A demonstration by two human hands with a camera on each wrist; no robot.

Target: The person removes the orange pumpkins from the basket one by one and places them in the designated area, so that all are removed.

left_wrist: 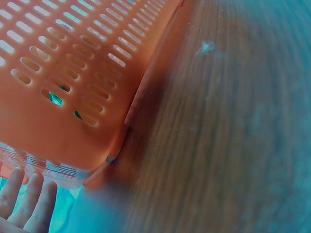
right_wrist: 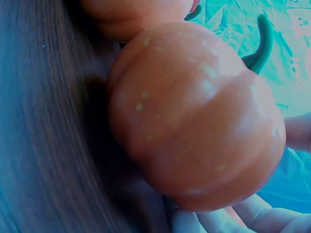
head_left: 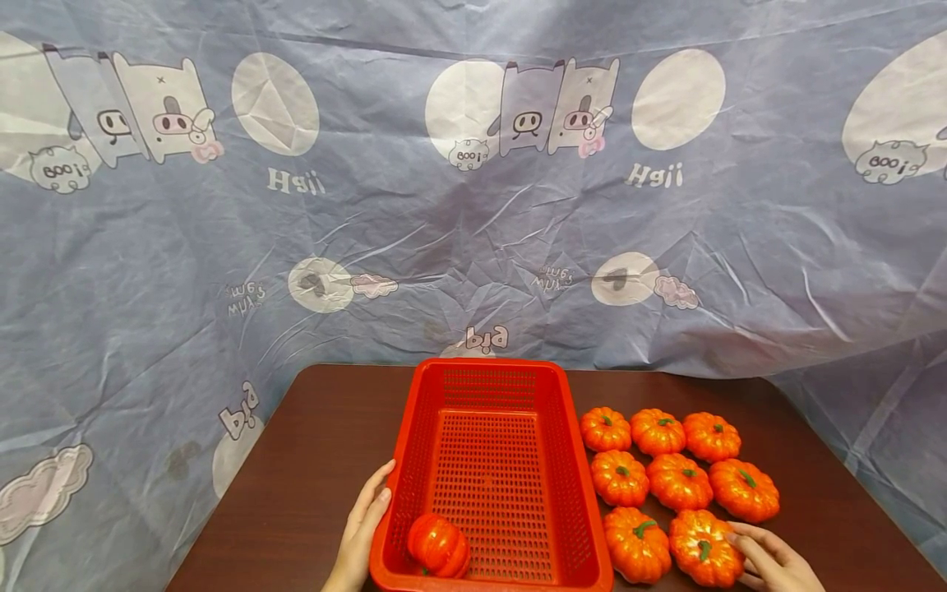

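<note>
A red plastic basket (head_left: pixel 488 485) with slotted walls stands on the table, and one orange-red toy pumpkin (head_left: pixel 439 546) lies tipped in its near left corner. My left hand (head_left: pixel 362 526) rests against the basket's left side; in the left wrist view its extended fingers (left_wrist: pixel 35 196) touch the slotted wall. At the right, my right hand (head_left: pixel 773 559) grips the right side of an orange pumpkin (head_left: pixel 706 548) with a green stem. The right wrist view shows this pumpkin (right_wrist: pixel 194 116) large, with the fingers curled along one side and another digit at the other side.
Several more orange pumpkins (head_left: pixel 680 482) sit in rough rows to the right of the basket. One pumpkin (head_left: pixel 638 544) stands between the gripped one and the basket. The dark brown wooden table (head_left: pixel 296 477) ends at a grey-blue printed cloth (head_left: pixel 459 222) hung behind it.
</note>
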